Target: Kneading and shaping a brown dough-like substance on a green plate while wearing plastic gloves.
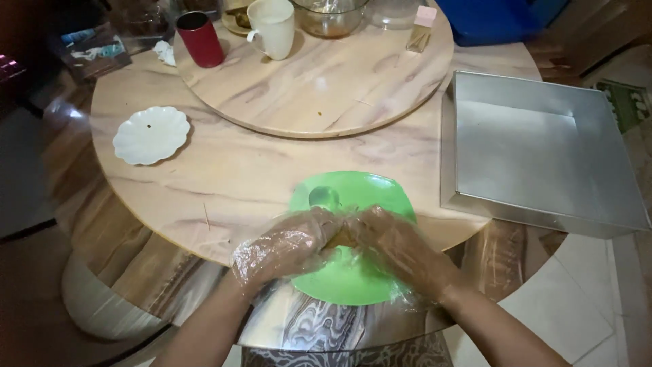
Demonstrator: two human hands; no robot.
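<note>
Round table (224,183): plates, metal tray (536,156).

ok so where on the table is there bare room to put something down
Bare wood lies between the white scalloped plate and the green plate, and on the front of the turntable. Its back edge is crowded with the cream mug and red cup.

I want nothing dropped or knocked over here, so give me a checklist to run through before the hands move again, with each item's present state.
1. Both gloves on: left hand and right hand wear clear plastic gloves: ok.
2. Brownish lump pinched between both hands: ok; firmness of hold cannot tell.
3. Green plate under the hands: ok, but it overhangs the table edge: not ok.
4. Metal square pan empty: ok; its near corner overhangs too: not ok.
5. Spoon-like thing on the plate, clear of fingers: ok.
</note>
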